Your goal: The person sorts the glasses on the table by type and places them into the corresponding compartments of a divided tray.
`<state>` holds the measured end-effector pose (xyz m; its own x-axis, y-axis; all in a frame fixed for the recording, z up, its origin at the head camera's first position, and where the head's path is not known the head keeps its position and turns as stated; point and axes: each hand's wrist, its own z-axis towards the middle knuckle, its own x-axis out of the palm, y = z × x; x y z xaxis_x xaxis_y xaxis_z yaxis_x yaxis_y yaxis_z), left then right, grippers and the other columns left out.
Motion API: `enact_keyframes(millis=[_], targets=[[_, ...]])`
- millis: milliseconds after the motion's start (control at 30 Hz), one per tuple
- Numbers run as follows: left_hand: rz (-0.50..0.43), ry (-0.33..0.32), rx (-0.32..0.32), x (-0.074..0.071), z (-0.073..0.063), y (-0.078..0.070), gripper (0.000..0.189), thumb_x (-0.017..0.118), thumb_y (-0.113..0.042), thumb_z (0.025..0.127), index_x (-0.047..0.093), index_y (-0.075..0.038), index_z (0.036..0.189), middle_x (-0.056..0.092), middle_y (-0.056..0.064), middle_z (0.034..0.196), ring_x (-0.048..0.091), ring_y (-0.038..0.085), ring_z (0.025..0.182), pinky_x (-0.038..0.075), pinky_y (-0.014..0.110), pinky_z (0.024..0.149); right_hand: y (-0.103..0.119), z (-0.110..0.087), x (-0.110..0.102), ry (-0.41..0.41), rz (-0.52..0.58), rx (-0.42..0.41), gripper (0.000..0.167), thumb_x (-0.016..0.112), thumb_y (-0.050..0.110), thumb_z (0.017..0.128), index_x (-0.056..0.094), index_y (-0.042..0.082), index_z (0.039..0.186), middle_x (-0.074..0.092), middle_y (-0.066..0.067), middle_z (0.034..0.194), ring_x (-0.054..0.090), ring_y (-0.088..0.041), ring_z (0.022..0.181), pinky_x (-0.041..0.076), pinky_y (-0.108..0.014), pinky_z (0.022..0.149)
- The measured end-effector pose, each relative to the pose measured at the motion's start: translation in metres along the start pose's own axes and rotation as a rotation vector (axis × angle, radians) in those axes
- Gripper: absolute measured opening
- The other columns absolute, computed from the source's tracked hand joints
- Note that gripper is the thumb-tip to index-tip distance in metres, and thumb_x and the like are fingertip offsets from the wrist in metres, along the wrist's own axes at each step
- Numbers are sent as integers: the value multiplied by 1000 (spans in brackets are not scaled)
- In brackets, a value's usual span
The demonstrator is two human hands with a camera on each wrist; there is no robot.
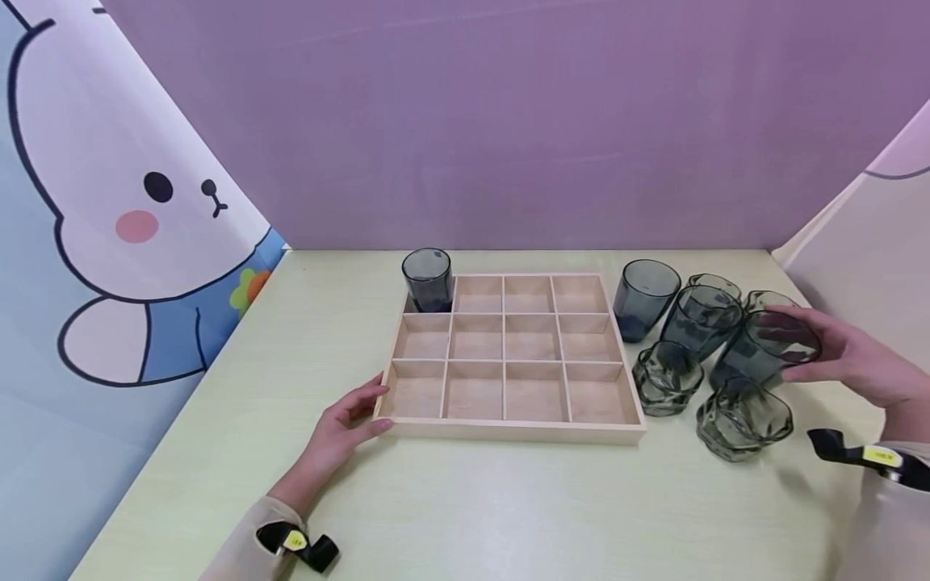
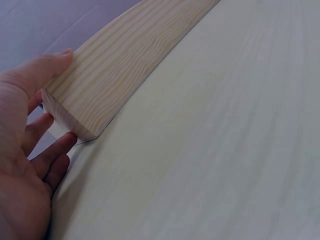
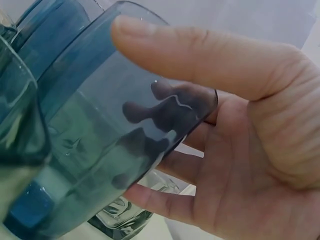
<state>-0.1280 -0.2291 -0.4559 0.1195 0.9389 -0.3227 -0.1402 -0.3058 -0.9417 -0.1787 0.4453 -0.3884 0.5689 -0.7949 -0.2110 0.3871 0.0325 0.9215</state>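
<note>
So, the left hand [image 1: 347, 421] pinches the tray's [image 1: 508, 432] near-left corner between thumb and fingers. By the table's [image 1: 494, 508] right edge, the right hand [image 1: 860, 361] curves sideways round a glass [image 1: 751, 353], thumb nearside

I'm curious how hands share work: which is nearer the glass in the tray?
Left hand: holding the tray by its near-left corner, same side as that glass. Right hand: gripping another glass beyond the tray's right side.

Rm above tray [image 1: 508, 432] front & mid, tumbler [image 1: 427, 282] blocking its back L, glasses [image 1: 699, 327] crowding R side
</note>
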Motion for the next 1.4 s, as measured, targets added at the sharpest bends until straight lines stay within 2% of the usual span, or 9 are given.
enact_keyframes(millis=[300,567,833,933,1167,1300,1400], targets=[[2,7,-9,0,0,-4,48,76,-4,86,60,1,131,42,14,153,51,36,125,45,21,95,-4,-1,-1,-1,17,-33,90,42,-43,71,22,-9,152,52,-6,145,50,-10,129,46,-18,96],[-8,13,-16,0,1,-5,48,76,-3,86,60,1,131,42,14,154,52,37,125,46,22,94,-8,-1,-1,-22,117,-60,88,41,-44,71,26,-9,150,54,-12,142,53,-15,128,48,-22,94],[-12,10,-16,-1,0,-4,48,76,-4,86,60,1,131,42,14,154,52,37,124,45,21,94,-9,4,0,14,149,-97,88,43,-43,70,20,-14,150,52,-12,145,52,-18,129,49,-25,95],[-14,14,-22,-2,1,-4,48,76,-4,87,60,1,132,41,14,154,51,37,126,45,21,95,-8,4,3,-25,140,-95,86,45,-42,72,20,-15,149,53,-11,143,53,-17,127,50,-24,94],[-12,11,-21,-2,1,-3,48,76,-4,87,60,2,132,42,15,153,52,37,125,45,21,95,-7,1,9,-180,341,-195,76,46,-42,75,31,-16,145,56,-21,138,59,-25,121,55,-28,84],[-12,9,-12,-1,1,-1,48,76,-2,86,60,2,131,43,15,153,54,26,123,44,20,96,-1,2,14,-293,381,-247,72,47,-41,76,38,-16,142,59,-22,133,62,-26,116,55,-29,84],[-17,6,-11,-2,1,1,48,76,-1,85,61,2,130,43,15,152,55,15,120,44,19,96,6,6,20,-375,348,-301,68,47,-39,77,37,-18,141,61,-22,129,62,-24,115,54,-26,85]])
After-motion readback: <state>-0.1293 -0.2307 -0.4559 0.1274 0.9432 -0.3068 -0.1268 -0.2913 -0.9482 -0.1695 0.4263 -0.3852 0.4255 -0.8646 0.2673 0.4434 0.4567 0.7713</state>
